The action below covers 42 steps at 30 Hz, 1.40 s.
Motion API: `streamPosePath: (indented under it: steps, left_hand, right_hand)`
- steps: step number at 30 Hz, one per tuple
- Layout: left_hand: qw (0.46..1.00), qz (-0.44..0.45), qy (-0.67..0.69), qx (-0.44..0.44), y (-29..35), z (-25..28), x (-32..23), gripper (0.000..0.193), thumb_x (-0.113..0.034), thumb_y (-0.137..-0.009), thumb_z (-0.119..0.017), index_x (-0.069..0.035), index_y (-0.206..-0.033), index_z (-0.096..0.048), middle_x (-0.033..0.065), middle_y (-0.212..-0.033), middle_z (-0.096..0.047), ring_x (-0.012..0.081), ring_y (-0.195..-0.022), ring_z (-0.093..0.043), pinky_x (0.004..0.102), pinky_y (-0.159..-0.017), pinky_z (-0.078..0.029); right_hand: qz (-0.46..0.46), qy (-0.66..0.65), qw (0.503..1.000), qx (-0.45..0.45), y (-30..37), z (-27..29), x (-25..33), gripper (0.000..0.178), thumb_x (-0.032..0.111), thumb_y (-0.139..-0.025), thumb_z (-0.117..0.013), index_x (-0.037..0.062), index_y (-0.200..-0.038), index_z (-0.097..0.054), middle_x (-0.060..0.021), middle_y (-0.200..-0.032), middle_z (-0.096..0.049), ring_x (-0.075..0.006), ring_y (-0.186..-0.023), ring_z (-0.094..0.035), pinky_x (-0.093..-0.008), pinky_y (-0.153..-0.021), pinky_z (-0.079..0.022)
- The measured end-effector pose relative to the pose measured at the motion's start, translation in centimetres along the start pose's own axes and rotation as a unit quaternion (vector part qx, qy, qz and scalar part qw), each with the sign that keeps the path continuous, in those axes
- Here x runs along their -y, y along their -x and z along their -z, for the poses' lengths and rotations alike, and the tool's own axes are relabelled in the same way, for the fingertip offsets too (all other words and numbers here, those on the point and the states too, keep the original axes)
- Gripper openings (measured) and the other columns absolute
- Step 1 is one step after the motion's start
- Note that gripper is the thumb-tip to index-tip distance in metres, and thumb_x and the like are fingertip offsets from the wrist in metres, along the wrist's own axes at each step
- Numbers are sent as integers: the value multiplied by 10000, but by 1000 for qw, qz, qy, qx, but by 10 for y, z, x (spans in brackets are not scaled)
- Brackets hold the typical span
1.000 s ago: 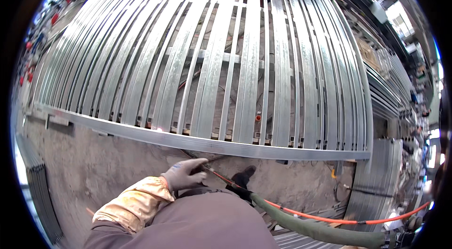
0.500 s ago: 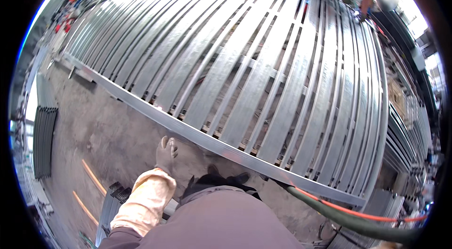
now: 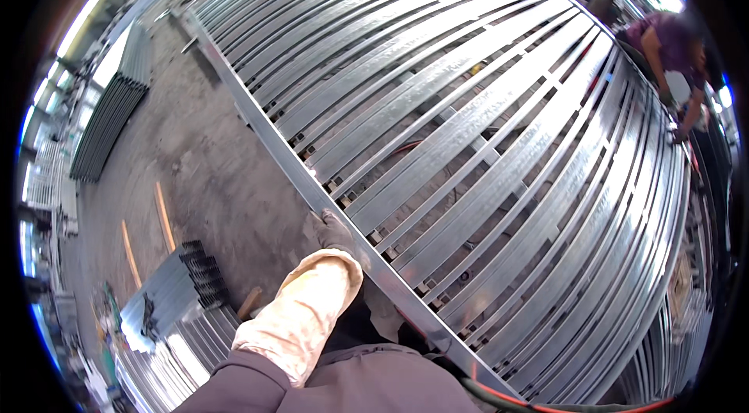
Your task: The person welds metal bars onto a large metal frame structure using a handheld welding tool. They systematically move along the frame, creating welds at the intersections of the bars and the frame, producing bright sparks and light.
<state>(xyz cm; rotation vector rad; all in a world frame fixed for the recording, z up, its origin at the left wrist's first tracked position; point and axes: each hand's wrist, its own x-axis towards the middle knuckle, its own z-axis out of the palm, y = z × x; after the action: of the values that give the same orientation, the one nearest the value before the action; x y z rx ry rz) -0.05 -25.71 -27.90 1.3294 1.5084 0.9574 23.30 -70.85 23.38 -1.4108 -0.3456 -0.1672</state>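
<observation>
My left hand, in a grey glove with a pale cuff over the forearm, is at the outer side of a long metal edge rail. It looks to touch the rail, but the fingers are partly hidden and blurred, so their grip does not show. That rail borders a large frame of parallel shiny metal slats, which spreads across the middle and right. My right hand is out of view.
At the far right a person in a purple shirt bends over the frame's edge. Stacked metal profiles lie on the floor at left, more at lower left beside wooden strips. An orange hose runs along the lower edge.
My view has turned left, so the frame appears rotated and the co-worker farther right and lower. My left hand has come from over the floor up to the edge rail.
</observation>
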Motion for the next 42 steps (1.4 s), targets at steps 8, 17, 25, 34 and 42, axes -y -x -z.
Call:
streamPosePath:
  steps: [8, 17, 25, 34, 42]
  left_hand:
    - [982, 62, -169, -60, 39, -18, -71, 559, -350, -1056, -442, 10, -1483, -417, 282, -1486, -473, 428, -1380, -450, 426, -1128, -387]
    - [968, 40, -229, -94, 40, -11, -57, 499, -339, -1067, -445, -12, -1442, -474, 291, -1335, -594, 450, -1241, -567, 456, -1028, -456]
    - [971, 81, -214, -65, 41, -6, -80, 471, -321, -1070, -435, -80, -1474, -438, 249, -1297, -626, 424, -1187, -606, 455, -982, -478]
    - [963, 71, -250, -68, 41, -5, -73, 485, -346, -1061, -436, -108, -1483, -423, 259, -1254, -644, 447, -1173, -606, 474, -992, -472]
    - [960, 78, -262, -63, 43, -6, -74, 499, -356, -1061, -424, -106, -1492, -401, 273, -1296, -616, 465, -1203, -580, 487, -1013, -458]
  right_hand:
    - [-234, 2, 961, 148, -78, -98, -136, 505, 420, -971, -613, -26, -1203, -564, -150, -897, -702, -206, -607, -671, -286, -491, -547]
    - [-490, -16, 736, 467, 16, -181, -303, 275, 171, -893, -712, -28, -1063, -630, -84, -816, -676, -169, -676, -666, -304, -628, -559]
    - [-512, -40, 679, 525, 43, -219, -341, 238, 122, -934, -659, -46, -1101, -634, -94, -886, -688, -168, -682, -676, -298, -615, -541]
    - [-507, -55, 650, 564, 57, -255, -352, 233, 100, -939, -627, -42, -1122, -643, -97, -933, -697, -157, -690, -674, -286, -613, -547]
    - [-514, -57, 649, 558, 67, -258, -364, 257, 101, -937, -629, -37, -1153, -630, -94, -949, -698, -155, -698, -671, -289, -618, -548]
